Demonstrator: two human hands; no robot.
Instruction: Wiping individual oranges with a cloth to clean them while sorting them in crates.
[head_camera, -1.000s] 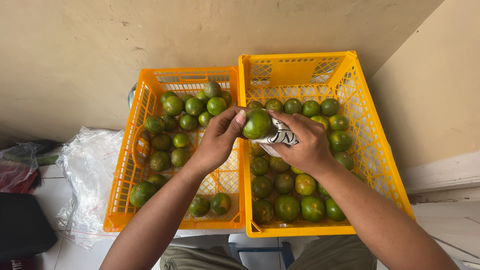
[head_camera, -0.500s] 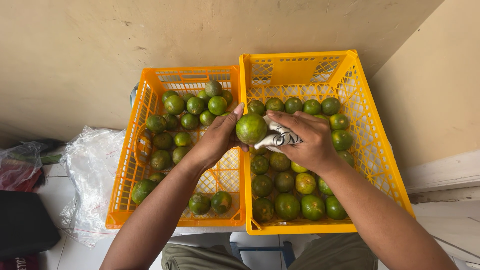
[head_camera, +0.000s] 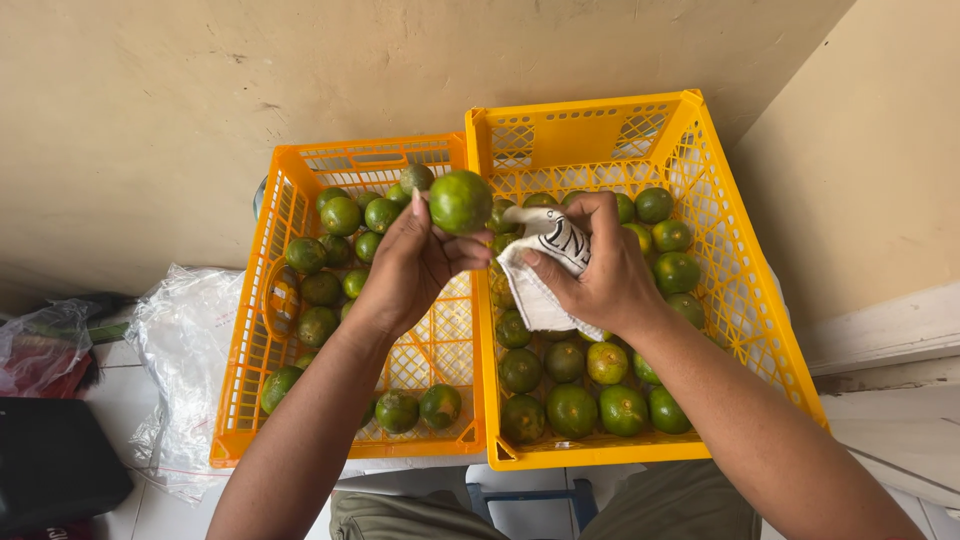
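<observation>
A: Left to right. What's at the far left?
B: Dark bag (head_camera: 55, 465) at the bottom left edge of the floor, clear plastic sheet (head_camera: 185, 370) just beside the left crate (head_camera: 250, 400).
A: Left crate contents?
B: Green citrus fruits (head_camera: 330, 255) bunched along its far and left walls, two more at its near edge — mesh floor mostly bare on the right.
A: Left hand?
B: Left hand (head_camera: 415, 265) holds one green fruit (head_camera: 460, 201) at the fingertips, raised above the seam where the two crates touch.
A: Right hand?
B: Right hand (head_camera: 595, 265) is clenched around a white cloth (head_camera: 545, 270), held over the right crate (head_camera: 760, 330), just beside the fruit — not touching it.
A: Right crate?
B: More green fruits (head_camera: 572, 408) filling its near half and right wall.
</observation>
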